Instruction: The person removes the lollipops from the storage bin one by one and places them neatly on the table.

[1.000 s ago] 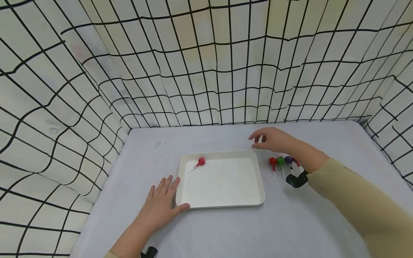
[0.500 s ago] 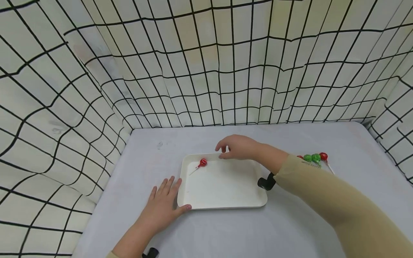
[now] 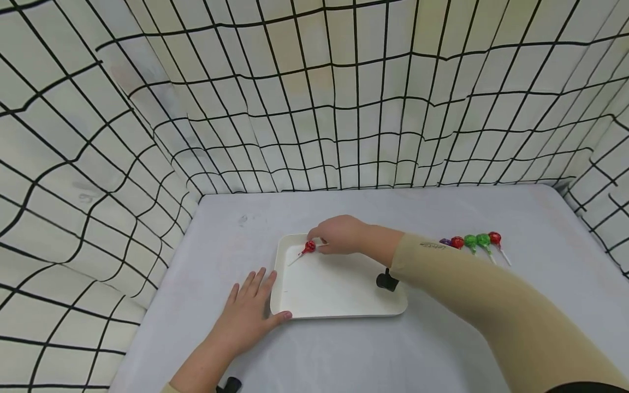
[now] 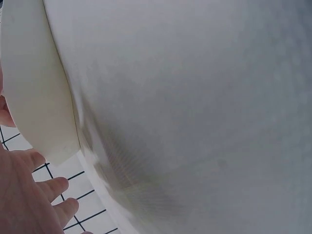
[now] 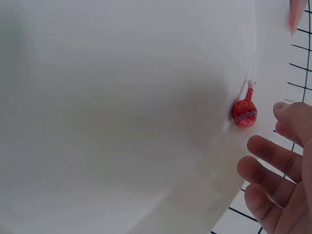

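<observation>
A red-wrapped lollipop (image 3: 308, 248) lies near the back left corner of a shallow white tray (image 3: 334, 297), its stick slanting toward the front left. Just right of its candy head is my right hand (image 3: 342, 234), fingers bent with a gap between thumb and forefinger. In the right wrist view, that hand (image 5: 285, 170) holds nothing, and the lollipop (image 5: 244, 113) is slightly apart from the fingertips. My left hand (image 3: 248, 314) lies spread at the tray's front left corner, its thumb against the rim. The left wrist view shows its fingers (image 4: 53, 187) beside the tray edge.
A row of several lollipops, including a green one (image 3: 470, 241) and a red one (image 3: 494, 238), lies right of the tray, partly behind my right sleeve (image 3: 472, 284). White walls with a black grid (image 3: 363, 120) enclose the white-covered table (image 3: 373, 355).
My right hand has swept left from above the right-hand lollipops, across the tray's back edge, to the red lollipop. The row of lollipops has come out from under that arm. My left hand stays put.
</observation>
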The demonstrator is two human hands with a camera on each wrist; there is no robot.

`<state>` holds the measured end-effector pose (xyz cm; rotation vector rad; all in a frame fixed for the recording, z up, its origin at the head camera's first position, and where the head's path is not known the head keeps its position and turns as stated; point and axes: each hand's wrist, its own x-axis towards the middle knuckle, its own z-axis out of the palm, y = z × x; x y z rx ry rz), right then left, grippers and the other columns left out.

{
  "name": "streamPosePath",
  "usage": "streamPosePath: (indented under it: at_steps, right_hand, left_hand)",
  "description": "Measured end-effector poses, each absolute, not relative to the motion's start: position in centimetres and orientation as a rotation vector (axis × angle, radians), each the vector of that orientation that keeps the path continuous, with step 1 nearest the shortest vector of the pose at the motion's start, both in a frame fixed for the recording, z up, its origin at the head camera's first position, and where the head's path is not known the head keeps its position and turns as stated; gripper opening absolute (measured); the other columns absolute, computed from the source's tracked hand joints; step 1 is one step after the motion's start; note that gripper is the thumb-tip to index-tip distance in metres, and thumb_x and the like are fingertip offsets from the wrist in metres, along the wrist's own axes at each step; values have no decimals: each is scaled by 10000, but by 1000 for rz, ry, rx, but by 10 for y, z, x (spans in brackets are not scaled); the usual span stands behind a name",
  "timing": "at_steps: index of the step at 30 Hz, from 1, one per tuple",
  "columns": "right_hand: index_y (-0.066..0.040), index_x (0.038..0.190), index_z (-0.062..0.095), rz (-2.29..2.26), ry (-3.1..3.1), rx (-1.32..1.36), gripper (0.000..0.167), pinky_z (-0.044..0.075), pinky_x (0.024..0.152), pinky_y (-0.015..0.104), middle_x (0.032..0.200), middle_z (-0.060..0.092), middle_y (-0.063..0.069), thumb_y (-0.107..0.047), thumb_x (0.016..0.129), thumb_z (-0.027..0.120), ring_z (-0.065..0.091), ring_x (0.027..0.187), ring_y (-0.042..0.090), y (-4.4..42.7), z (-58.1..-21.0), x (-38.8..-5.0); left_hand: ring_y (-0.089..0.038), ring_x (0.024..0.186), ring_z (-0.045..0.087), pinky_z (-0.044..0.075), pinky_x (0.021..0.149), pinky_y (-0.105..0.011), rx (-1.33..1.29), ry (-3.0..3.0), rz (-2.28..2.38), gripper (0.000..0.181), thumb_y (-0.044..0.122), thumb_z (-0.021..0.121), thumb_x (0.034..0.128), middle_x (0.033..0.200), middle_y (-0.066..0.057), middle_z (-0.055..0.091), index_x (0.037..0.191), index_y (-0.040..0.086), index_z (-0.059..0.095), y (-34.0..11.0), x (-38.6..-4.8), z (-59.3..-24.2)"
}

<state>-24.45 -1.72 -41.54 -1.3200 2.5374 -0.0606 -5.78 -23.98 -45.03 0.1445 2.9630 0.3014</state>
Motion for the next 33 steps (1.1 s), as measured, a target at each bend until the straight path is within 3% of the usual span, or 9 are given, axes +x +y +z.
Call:
streamPosePath:
  at_steps: [5, 8, 18, 24, 29, 33]
  right_hand:
    - [-263, 1348, 611, -28, 2537, -1297, 370, 512, 900, 309, 1042, 677, -86, -317, 983, 611, 596, 933, 106, -26, -425, -244]
    - [-243, 1329, 610, -36, 2528, -1260, 351, 504, 916, 323, 1047, 661, -76, -296, 983, 608, 588, 933, 123, -31, -429, -241]
    - [-217, 1115, 611, -60, 2544, -1269, 148, 445, 704, 276, 811, 561, -61, -280, 982, 624, 520, 772, 137, -37, -435, -237]
    - [-237, 1039, 628, -69, 2520, -1301, 59, 442, 714, 260, 829, 574, -70, -255, 984, 633, 527, 786, 134, -34, -437, -238]
    - [-259, 1073, 649, -57, 2480, -1390, 88, 456, 738, 257, 880, 589, -84, -231, 1002, 604, 532, 797, 123, -28, -439, -238]
    - [-322, 1270, 646, -52, 2470, -1392, 275, 489, 779, 253, 927, 624, -113, -262, 1008, 587, 549, 813, 99, -22, -437, -238]
  left_hand:
    - [-393, 1486, 184, 145, 1155, -647, 164, 2986, 312, 997, 718, 600, 835, 1617, -165, 239, 1571, 120, 292, -240, -58, -451]
    - [-397, 1482, 194, 155, 1151, -651, 175, 2997, 307, 990, 708, 606, 839, 1614, -168, 245, 1569, 116, 297, -240, -58, -452]
    - [-394, 1481, 198, 162, 1152, -646, 174, 2992, 312, 999, 737, 580, 835, 1612, -166, 252, 1567, 118, 301, -241, -57, -451]
    - [-395, 1482, 193, 156, 1153, -647, 169, 2984, 323, 986, 706, 604, 842, 1615, -166, 245, 1569, 117, 296, -240, -56, -450]
    - [-397, 1483, 189, 154, 1154, -647, 161, 2972, 317, 971, 694, 600, 855, 1616, -167, 241, 1571, 116, 289, -239, -56, -447]
    - [-394, 1484, 190, 157, 1155, -644, 158, 2970, 308, 968, 695, 596, 857, 1617, -161, 244, 1572, 118, 289, -238, -56, -446]
